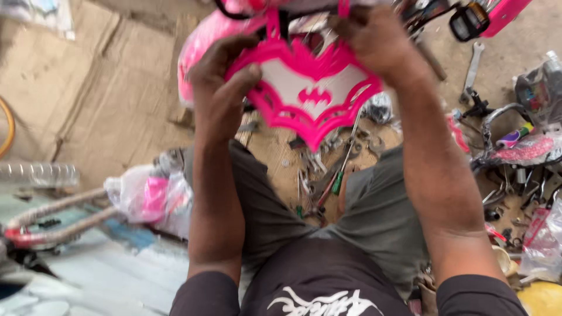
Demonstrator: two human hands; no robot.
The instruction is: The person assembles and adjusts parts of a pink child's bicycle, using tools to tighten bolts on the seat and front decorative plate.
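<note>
Left hand (225,79), right hand (374,41) both gripping pink bat-shaped plaque (307,93), white centre, pink bat emblem

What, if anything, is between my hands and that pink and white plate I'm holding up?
Nothing visible. The left hand grips the left edge of the pink and white plate directly, and the right hand grips its upper right edge. The tools lie on the ground below, apart from it.
</note>
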